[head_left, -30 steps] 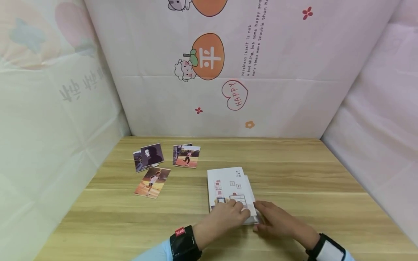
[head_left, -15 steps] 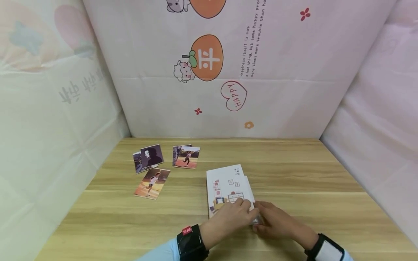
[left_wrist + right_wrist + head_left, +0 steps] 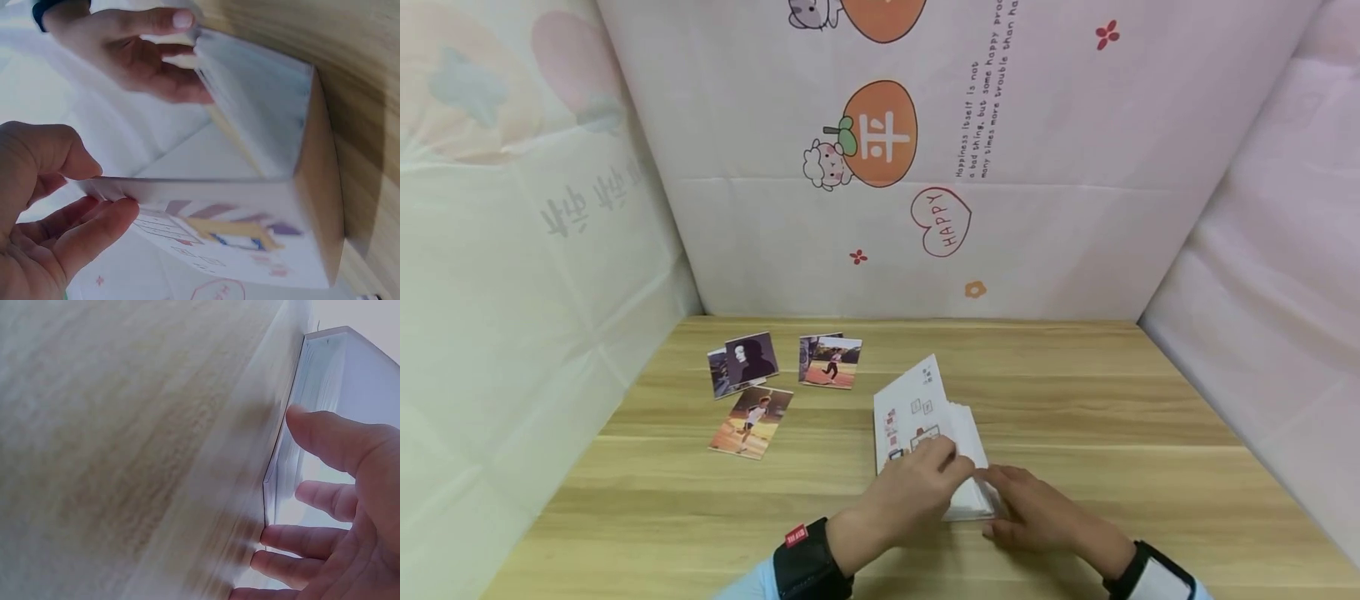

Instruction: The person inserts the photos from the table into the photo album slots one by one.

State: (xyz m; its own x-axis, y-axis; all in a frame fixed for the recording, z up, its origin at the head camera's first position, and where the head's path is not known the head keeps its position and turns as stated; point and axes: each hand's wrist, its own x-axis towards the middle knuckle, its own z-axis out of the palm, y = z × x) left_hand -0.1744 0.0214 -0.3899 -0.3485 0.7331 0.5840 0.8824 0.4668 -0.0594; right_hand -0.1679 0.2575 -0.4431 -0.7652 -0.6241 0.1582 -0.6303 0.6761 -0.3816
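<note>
A white photo album with small cartoon drawings on its cover lies on the wooden table, the cover partly lifted. My left hand pinches the cover's free edge between thumb and fingers. In the left wrist view the cover stands up from the spine, away from the clear-looking pages. At the album's right side is my right hand. Its fingers are nearly straight, and the right wrist view has the thumb and fingertips against the album's edge.
Left of the album lie several photo prints: a dark portrait over another print, a runner photo nearer me, and a second runner photo overlapping another. White printed cloth encloses the table at the back and sides.
The left hand has raised the album's cover from lying nearly flat, swinging it up and leftward, so white pages now show beneath. The right hand has stayed at the right edge.
</note>
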